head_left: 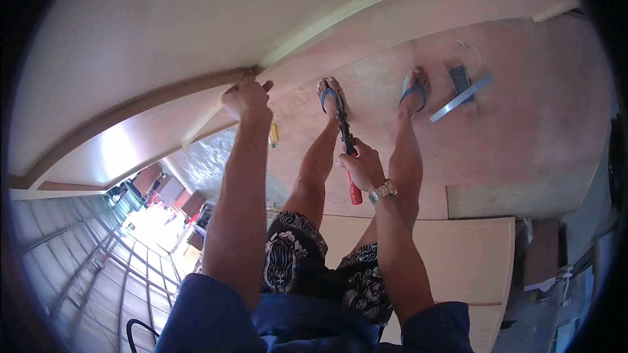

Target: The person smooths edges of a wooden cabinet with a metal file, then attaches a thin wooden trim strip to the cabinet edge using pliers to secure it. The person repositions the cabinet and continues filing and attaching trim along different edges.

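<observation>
My left hand (245, 97) is raised to the corner where a curved wooden edge strip (140, 110) meets a pale green edge band (340, 13). Its fingers are bent in against that corner, and whatever they may pinch is hidden. Lower and to the right, my right hand (364, 168) is wrapped round a red-handled hand tool (354, 186) with a long dark metal head, which looks like pliers. The head points away from me, between my feet. A metal watch sits on my right wrist.
I stand in blue flip-flops on a pinkish board floor (510, 137). Right of my feet, a steel ruler (461, 98) lies across a dark rectangular item (460, 78) with a thin cord. A small yellow object (273, 134) and crumpled clear plastic (212, 160) are at left.
</observation>
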Demonstrator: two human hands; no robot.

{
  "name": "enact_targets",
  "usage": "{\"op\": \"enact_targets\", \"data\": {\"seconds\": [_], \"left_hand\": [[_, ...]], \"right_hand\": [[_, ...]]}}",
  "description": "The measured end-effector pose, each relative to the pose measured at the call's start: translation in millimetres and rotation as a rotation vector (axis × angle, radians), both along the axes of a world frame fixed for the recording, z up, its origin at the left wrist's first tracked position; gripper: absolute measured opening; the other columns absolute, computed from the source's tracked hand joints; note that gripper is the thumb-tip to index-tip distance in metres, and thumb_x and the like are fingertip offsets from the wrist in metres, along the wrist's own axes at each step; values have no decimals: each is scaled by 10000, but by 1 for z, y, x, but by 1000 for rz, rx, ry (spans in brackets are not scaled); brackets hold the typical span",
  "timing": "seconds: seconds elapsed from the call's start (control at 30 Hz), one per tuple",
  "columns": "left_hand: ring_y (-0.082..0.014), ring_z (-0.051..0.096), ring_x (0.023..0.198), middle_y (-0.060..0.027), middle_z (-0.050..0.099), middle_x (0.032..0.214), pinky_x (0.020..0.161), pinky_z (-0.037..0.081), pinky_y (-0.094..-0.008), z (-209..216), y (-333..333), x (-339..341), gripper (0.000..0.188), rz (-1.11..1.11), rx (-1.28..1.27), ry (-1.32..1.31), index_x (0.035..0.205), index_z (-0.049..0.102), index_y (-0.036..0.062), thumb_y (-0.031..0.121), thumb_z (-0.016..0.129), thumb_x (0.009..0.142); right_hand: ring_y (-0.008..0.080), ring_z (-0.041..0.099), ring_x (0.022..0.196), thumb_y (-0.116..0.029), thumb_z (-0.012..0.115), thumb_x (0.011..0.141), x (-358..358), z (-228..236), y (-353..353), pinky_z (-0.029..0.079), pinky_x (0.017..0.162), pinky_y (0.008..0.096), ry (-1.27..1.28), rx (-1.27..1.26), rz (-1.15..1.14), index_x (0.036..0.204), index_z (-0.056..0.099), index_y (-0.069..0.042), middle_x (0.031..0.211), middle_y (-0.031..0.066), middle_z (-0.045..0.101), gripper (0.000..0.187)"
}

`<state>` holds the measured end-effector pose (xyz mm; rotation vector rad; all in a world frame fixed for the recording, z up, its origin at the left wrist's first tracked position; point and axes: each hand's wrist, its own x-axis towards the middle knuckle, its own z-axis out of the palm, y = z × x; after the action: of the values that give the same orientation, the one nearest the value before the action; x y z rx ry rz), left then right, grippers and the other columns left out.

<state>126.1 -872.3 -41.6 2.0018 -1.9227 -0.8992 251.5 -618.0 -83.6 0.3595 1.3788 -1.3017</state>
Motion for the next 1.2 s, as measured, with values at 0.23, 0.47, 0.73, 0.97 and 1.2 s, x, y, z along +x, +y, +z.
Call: {"op": "enact_targets", "data": {"seconds": [0.23,0.47,0.73,0.97,1.2], "left_hand": [[-187,706,645,-133,738,867,606,669,-311,39,-35,32,415,-513,159,-283,990,772,-115,290,848,949],[-219,789,824,-171,766,947,676,684,-340,19,-31,52,491,-524,116,-203,1072,782,-105,370,834,958],[-251,780,884,-195,779,973,828,617,-401,14,-39,42,512,-581,-2,-132,1086,770,-107,376,835,926],[-220,699,834,-146,738,868,838,550,-401,-7,-32,49,411,-611,-195,-5,1106,661,-62,287,774,921],[-187,630,909,-132,634,1015,867,520,-362,-15,-23,50,380,-598,-155,113,1208,546,-37,208,739,991]], "right_hand": [[449,759,914,-425,764,840,7,-7,-1,586,856,523,-22,87,115,994,672,21,932,286,751,481],[486,737,1066,-576,764,794,42,-30,-15,569,1001,539,-266,372,49,1205,659,79,1102,314,750,781],[529,608,1277,-619,764,807,63,-132,-70,537,1063,605,-182,712,91,1418,452,101,1380,348,544,995],[507,500,1400,-603,749,820,74,-272,-76,347,1144,752,129,1031,513,1562,405,1,1528,274,456,1017],[535,383,1497,-703,824,815,79,-333,-76,264,1186,811,201,1032,493,1661,249,-49,1590,318,390,1213]]}}
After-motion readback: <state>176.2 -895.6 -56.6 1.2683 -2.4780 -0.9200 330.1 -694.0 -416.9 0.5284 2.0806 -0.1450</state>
